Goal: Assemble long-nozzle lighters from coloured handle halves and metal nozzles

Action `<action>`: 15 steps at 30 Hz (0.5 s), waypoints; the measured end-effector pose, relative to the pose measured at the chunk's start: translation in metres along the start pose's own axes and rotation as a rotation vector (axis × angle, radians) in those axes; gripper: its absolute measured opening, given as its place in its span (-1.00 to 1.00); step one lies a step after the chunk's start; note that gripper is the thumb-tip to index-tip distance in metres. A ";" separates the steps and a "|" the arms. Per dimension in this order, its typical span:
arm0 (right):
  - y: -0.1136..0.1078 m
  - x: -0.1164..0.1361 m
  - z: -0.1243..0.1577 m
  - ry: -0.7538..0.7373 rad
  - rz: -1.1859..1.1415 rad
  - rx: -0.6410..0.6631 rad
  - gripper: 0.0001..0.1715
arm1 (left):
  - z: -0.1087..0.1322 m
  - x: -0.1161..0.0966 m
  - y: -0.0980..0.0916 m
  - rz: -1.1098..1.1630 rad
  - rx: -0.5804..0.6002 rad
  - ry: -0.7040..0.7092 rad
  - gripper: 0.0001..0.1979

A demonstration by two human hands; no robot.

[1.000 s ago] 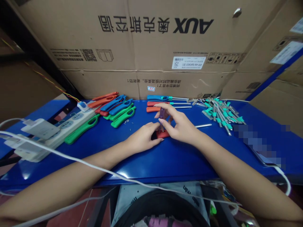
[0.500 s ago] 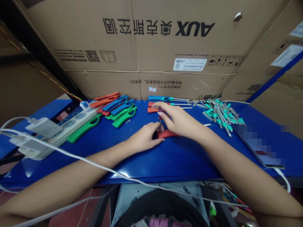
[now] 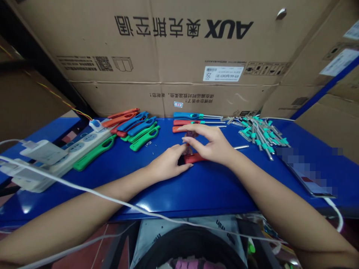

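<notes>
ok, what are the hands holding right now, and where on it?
Right hand pinches a small purple-handled screwdriver by its handle, upright; left hand pins the red handle piece at its left end.

**Bare hands, bare forearms**

I am working with my left hand and my right hand uncovered. Both forearms are showing bare all the way to the lower edge of the view, long and slim. My fingers are looking slender, and the nails are too small to make out.
</notes>
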State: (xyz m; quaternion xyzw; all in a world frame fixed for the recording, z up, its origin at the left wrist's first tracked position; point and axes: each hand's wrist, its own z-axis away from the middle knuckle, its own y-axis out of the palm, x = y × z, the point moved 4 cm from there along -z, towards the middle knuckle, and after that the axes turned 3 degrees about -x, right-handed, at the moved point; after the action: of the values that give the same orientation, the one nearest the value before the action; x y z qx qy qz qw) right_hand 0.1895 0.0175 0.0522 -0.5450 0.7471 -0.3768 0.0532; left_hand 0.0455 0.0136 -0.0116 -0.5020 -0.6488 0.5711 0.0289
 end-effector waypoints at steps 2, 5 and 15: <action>-0.002 0.003 0.001 -0.059 0.141 -0.044 -0.70 | 0.000 0.001 0.001 -0.007 -0.004 0.006 -0.73; -0.002 0.008 0.001 -0.108 0.173 -0.027 -0.70 | 0.001 0.003 0.001 0.002 -0.020 0.015 -0.75; -0.002 0.006 0.001 -0.134 0.237 -0.029 -0.70 | 0.000 0.003 0.001 -0.017 -0.008 0.012 -0.74</action>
State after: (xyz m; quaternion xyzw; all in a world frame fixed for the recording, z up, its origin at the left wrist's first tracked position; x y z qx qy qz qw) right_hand 0.1888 0.0114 0.0545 -0.4774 0.8064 -0.3199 0.1394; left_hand 0.0446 0.0151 -0.0139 -0.4999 -0.6553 0.5652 0.0355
